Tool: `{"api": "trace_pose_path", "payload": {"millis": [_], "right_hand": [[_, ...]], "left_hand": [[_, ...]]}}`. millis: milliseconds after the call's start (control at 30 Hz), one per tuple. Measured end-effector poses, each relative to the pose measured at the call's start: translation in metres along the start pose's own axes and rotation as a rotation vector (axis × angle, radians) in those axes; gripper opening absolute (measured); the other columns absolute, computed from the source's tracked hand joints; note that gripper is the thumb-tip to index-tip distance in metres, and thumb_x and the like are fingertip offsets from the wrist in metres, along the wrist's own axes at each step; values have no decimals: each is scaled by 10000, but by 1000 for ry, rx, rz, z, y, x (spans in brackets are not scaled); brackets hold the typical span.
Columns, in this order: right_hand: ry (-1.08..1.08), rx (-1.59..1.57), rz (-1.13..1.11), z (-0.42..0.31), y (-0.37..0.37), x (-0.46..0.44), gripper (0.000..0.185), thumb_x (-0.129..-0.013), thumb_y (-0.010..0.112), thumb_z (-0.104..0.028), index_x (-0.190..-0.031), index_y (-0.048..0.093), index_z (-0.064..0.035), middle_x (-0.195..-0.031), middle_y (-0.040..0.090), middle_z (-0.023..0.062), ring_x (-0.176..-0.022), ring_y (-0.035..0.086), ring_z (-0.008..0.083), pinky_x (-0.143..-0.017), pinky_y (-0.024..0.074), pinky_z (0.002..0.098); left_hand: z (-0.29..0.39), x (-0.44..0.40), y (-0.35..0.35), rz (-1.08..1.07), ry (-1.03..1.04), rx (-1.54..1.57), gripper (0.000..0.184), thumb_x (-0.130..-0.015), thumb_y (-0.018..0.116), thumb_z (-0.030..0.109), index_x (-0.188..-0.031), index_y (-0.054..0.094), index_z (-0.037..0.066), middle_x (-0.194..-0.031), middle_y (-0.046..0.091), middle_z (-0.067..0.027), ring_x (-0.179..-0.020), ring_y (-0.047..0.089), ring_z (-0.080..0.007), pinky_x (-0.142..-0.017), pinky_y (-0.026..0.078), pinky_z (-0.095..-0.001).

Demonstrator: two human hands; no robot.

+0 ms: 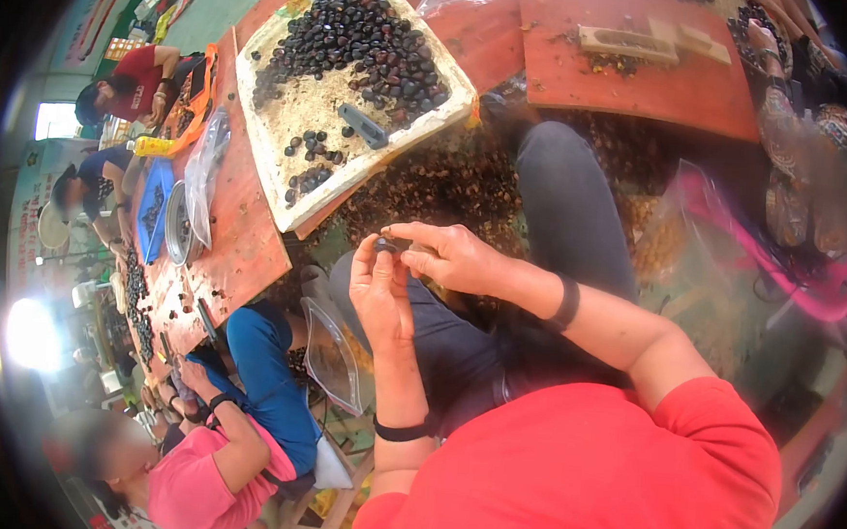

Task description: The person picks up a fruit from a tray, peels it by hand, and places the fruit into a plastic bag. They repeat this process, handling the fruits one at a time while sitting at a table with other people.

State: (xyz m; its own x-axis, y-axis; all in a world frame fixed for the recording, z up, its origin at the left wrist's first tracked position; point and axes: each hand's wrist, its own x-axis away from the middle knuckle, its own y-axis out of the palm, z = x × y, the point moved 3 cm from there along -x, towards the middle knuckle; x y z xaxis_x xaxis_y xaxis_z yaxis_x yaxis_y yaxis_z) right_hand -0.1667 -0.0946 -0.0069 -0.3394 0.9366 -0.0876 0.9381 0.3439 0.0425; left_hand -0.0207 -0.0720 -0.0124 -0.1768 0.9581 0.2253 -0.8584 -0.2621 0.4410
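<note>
In front of my lap, my left hand (380,296) is raised with its thumb and fingers pinched around a small dark, round nut (386,247). My right hand (455,257) reaches in from the right, its fingertips closed at the same nut; I cannot make out whether it also holds a small blade. Beyond my hands, a white foam tray (295,220) is tilted in view on the table edge. Dark, glossy, chestnut-like nuts (360,38) are heaped at its far end, over pale crumbs. A grey-handled tool (362,125) lies inside, near a few loose nuts.
A red table (248,278) extends left, bearing a blue tray (153,211) and a metal bowl (181,225). A co-worker in pink (202,474) sits at left. Wooden blocks (631,44) lie on a board at upper right. A pink basin (834,294) stands right; shell scraps (428,182) litter below.
</note>
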Motion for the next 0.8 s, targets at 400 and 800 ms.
{"api": "trace_pose_path", "payload": {"millis": [400, 800], "right_hand": [[-52, 93, 34, 3, 0, -4, 406, -874, 593, -123, -1276, 554, -80, -915, 686, 197, -808, 687, 304, -722, 524, 358], [116, 69, -91, 3, 6, -4, 412, -891, 578, -121, -1300, 548, -83, -873, 695, 171, -723, 665, 176, -680, 520, 330]], "left_hand": [[-3, 1, 3, 28, 31, -89, 249, -924, 533, -23, -1174, 533, -15, -1048, 610, -82, -894, 628, -148, -779, 557, -264], [1, 1, -4, 26, 11, -62, 247, -927, 528, -18, -1174, 540, -3, -1046, 604, -56, -899, 609, -126, -801, 533, -265]]}}
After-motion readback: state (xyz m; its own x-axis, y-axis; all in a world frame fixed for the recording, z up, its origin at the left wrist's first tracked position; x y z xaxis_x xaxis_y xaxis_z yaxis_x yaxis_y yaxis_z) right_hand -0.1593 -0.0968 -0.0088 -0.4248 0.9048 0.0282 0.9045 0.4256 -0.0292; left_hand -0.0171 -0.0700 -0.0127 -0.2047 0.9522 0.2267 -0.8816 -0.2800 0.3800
